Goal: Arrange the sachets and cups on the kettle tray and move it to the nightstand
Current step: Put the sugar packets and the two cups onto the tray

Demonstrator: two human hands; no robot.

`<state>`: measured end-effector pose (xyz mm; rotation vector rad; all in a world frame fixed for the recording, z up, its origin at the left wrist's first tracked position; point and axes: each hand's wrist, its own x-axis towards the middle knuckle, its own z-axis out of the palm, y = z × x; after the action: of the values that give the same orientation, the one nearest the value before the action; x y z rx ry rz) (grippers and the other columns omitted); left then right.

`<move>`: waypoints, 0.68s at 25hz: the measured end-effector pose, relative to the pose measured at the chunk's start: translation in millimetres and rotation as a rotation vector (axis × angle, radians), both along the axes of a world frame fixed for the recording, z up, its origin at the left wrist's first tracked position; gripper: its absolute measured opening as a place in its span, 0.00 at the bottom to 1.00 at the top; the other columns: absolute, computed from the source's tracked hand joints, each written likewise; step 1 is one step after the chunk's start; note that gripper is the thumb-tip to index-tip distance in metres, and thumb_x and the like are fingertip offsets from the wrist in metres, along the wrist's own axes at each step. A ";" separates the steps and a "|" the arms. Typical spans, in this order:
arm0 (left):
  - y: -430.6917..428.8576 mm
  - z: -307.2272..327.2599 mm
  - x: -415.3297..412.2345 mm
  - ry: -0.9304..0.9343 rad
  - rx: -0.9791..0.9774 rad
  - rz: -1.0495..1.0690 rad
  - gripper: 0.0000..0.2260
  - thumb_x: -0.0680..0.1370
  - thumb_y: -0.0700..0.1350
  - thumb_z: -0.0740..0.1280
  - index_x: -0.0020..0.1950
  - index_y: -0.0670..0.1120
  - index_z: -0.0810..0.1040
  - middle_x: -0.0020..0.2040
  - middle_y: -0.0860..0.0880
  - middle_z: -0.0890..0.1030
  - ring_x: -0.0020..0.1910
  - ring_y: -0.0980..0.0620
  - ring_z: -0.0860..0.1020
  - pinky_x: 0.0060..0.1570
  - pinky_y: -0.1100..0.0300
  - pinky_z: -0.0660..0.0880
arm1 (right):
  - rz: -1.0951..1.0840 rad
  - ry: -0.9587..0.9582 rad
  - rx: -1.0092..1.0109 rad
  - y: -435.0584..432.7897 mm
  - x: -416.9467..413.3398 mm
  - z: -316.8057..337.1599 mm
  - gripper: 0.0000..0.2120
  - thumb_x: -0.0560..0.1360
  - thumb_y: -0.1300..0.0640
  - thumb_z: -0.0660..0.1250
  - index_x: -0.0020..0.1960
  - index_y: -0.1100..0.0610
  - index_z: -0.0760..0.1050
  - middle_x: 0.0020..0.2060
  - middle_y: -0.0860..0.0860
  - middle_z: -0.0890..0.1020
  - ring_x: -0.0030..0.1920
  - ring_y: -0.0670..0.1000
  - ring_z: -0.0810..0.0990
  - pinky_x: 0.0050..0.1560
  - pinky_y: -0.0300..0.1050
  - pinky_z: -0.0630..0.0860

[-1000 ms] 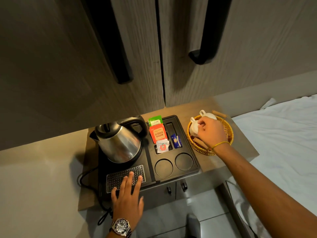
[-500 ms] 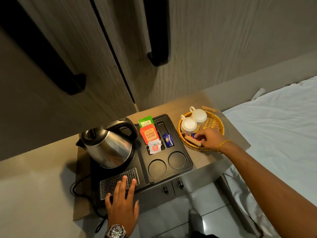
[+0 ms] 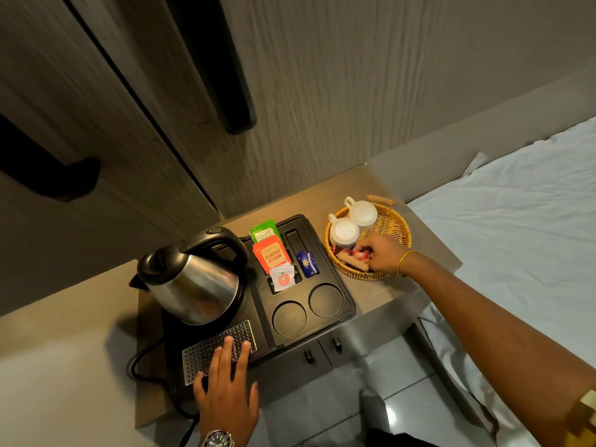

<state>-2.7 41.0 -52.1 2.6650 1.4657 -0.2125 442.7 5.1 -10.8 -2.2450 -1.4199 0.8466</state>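
Observation:
The black kettle tray (image 3: 346, 304) lies on a wooden nightstand top, with a steel kettle (image 3: 193, 282) on its left half. Green (image 3: 263, 231), orange (image 3: 271, 256), white (image 3: 283, 279) and blue (image 3: 308, 262) sachets stand in its slots, and two round cup wells (image 3: 308, 309) are bare. A wicker basket (image 3: 398, 225) to the right holds two upturned white cups (image 3: 343, 230) (image 3: 362, 212), a brown stick sachet (image 3: 353, 262) and a red sachet (image 3: 359, 255). My right hand (image 3: 382, 253) is in the basket, fingers pinching the red sachet. My left hand (image 3: 225, 388) rests flat on the tray's metal grille.
A brown stick sachet (image 3: 380, 199) lies behind the basket. Wardrobe doors with black handles (image 3: 225, 75) rise behind the nightstand. A bed with white sheets (image 3: 516, 221) fills the right side. A black cable (image 3: 142, 366) loops off the tray's left. Drawer knobs (image 3: 322, 350) sit below.
My right hand left the cups and dropped to the basket's front, where it now pinches the red sachet. The view shifted; my left hand stayed on the grille.

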 end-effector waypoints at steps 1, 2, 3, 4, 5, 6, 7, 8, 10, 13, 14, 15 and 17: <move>0.2 -0.4 0.0 0.000 0.002 0.002 0.47 0.61 0.58 0.77 0.78 0.56 0.61 0.80 0.46 0.61 0.74 0.44 0.67 0.60 0.32 0.68 | 0.004 0.008 0.011 -0.3 0.3 -0.3 0.11 0.74 0.63 0.75 0.54 0.55 0.88 0.48 0.52 0.89 0.50 0.53 0.85 0.55 0.50 0.82; 0.2 -0.8 0.5 0.001 0.003 0.003 0.48 0.61 0.58 0.77 0.78 0.56 0.61 0.80 0.46 0.61 0.74 0.44 0.67 0.60 0.32 0.68 | 0.011 0.007 0.024 -1.0 0.9 -1.0 0.09 0.74 0.62 0.75 0.53 0.55 0.88 0.46 0.52 0.89 0.49 0.53 0.85 0.55 0.51 0.83; 0.6 -1.1 1.0 0.004 0.005 0.001 0.48 0.61 0.58 0.77 0.78 0.56 0.61 0.80 0.46 0.61 0.74 0.44 0.66 0.60 0.32 0.69 | 0.021 -0.005 0.039 -1.3 1.7 -2.1 0.06 0.74 0.62 0.75 0.50 0.55 0.88 0.45 0.53 0.88 0.48 0.54 0.84 0.54 0.52 0.83; 1.0 -1.4 1.2 0.007 0.006 -0.001 0.48 0.61 0.58 0.77 0.78 0.55 0.61 0.80 0.46 0.61 0.74 0.43 0.66 0.60 0.32 0.69 | 0.030 -0.019 0.052 -2.1 2.4 -3.2 0.04 0.75 0.61 0.75 0.48 0.55 0.88 0.43 0.53 0.88 0.47 0.54 0.84 0.53 0.53 0.82; 1.3 -1.7 1.2 0.010 0.007 -0.003 0.48 0.61 0.59 0.76 0.78 0.55 0.61 0.80 0.46 0.61 0.74 0.43 0.67 0.60 0.32 0.69 | 0.034 -0.028 0.062 -2.7 2.9 -3.9 0.03 0.75 0.60 0.75 0.46 0.54 0.87 0.42 0.52 0.88 0.46 0.53 0.83 0.51 0.52 0.81; 1.4 -1.9 1.2 0.012 0.006 -0.004 0.48 0.61 0.59 0.76 0.79 0.55 0.61 0.80 0.46 0.61 0.74 0.43 0.67 0.60 0.31 0.69 | 0.030 -0.029 0.070 -3.5 3.6 -4.3 0.04 0.76 0.60 0.75 0.46 0.53 0.88 0.42 0.52 0.88 0.46 0.52 0.83 0.51 0.51 0.81; 1.7 -1.7 1.1 0.013 0.005 -0.004 0.48 0.61 0.59 0.76 0.79 0.55 0.60 0.80 0.46 0.61 0.74 0.43 0.67 0.60 0.31 0.69 | 0.022 -0.026 0.078 -4.4 4.3 -4.6 0.04 0.76 0.60 0.75 0.46 0.53 0.88 0.42 0.51 0.88 0.46 0.51 0.83 0.51 0.50 0.81; 1.7 -1.6 1.0 0.013 0.004 -0.002 0.48 0.61 0.59 0.76 0.79 0.55 0.60 0.80 0.46 0.61 0.74 0.43 0.67 0.60 0.31 0.69 | 0.014 -0.024 0.085 -5.2 5.2 -5.0 0.04 0.76 0.60 0.75 0.47 0.54 0.88 0.42 0.51 0.88 0.46 0.51 0.83 0.52 0.50 0.81; 1.2 -1.6 1.3 0.010 0.006 0.001 0.48 0.61 0.59 0.76 0.78 0.56 0.60 0.80 0.46 0.61 0.73 0.43 0.67 0.60 0.31 0.69 | 0.014 -0.025 0.086 -6.8 6.9 -5.4 0.05 0.76 0.60 0.75 0.49 0.55 0.89 0.44 0.52 0.88 0.48 0.51 0.83 0.53 0.50 0.81; 0.7 -1.6 1.3 0.010 0.009 -0.001 0.48 0.61 0.59 0.77 0.78 0.56 0.60 0.80 0.46 0.61 0.73 0.43 0.67 0.60 0.31 0.69 | 0.035 -0.012 0.074 -7.4 9.2 -4.5 0.06 0.77 0.58 0.74 0.51 0.54 0.89 0.45 0.51 0.88 0.48 0.51 0.83 0.53 0.49 0.80; 0.7 -1.7 1.1 0.011 0.010 -0.002 0.48 0.61 0.59 0.76 0.78 0.56 0.60 0.80 0.46 0.61 0.73 0.43 0.67 0.60 0.31 0.69 | 0.035 0.004 0.070 -7.3 9.6 -3.7 0.06 0.78 0.56 0.73 0.53 0.53 0.89 0.46 0.51 0.88 0.49 0.51 0.83 0.54 0.49 0.79; 0.8 -1.7 1.0 0.013 0.009 -0.002 0.48 0.61 0.59 0.76 0.78 0.56 0.60 0.80 0.46 0.61 0.73 0.43 0.68 0.60 0.31 0.69 | 0.032 0.018 0.066 -6.6 9.8 -2.9 0.07 0.79 0.55 0.72 0.53 0.53 0.89 0.47 0.50 0.89 0.48 0.50 0.83 0.53 0.48 0.79; 0.8 -1.5 1.3 0.018 0.006 -0.002 0.48 0.61 0.59 0.76 0.78 0.56 0.60 0.80 0.46 0.62 0.73 0.43 0.68 0.60 0.31 0.69 | 0.029 0.010 0.062 -5.5 9.1 -2.4 0.08 0.80 0.53 0.71 0.52 0.52 0.89 0.45 0.50 0.89 0.45 0.47 0.82 0.51 0.47 0.77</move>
<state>-1.4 41.8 -53.6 2.6759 1.4713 -0.2327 451.8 -0.3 -13.2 -2.1769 -1.4566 0.8111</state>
